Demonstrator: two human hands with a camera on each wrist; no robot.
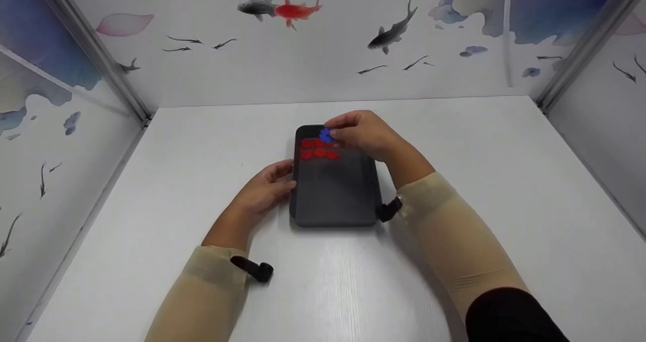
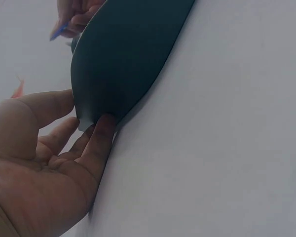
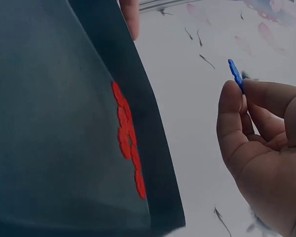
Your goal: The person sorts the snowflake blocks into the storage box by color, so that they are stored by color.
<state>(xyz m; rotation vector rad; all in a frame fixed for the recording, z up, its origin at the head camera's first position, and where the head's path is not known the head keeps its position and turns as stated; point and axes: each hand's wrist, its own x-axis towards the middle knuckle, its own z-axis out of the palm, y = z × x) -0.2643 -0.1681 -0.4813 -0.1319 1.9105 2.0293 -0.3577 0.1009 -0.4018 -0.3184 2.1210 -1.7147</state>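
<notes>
A dark grey rectangular tray point(image 1: 335, 195) lies on the white table. Several red flower-shaped plastic discs point(image 1: 319, 153) lie in two rows at its far left end, and the right wrist view shows the red discs point(image 3: 126, 131) beside the tray wall. Thumb and index finger of my right hand point(image 1: 366, 134) pinch one blue flower-shaped disc point(image 1: 325, 135) above the far end of the tray. That blue disc point(image 3: 235, 73) appears edge-on from the right wrist. My left hand point(image 1: 265, 190) holds the tray's left side, with thumb and curved fingers point(image 2: 103, 136) against its wall.
White table surface point(image 1: 192, 180) surrounds the tray. Behind it stands a white panel point(image 1: 323, 69) printed with fish and petals, and similar panels rise at left and right. A black strap end point(image 1: 388, 210) from my right wrist hangs by the tray's right edge.
</notes>
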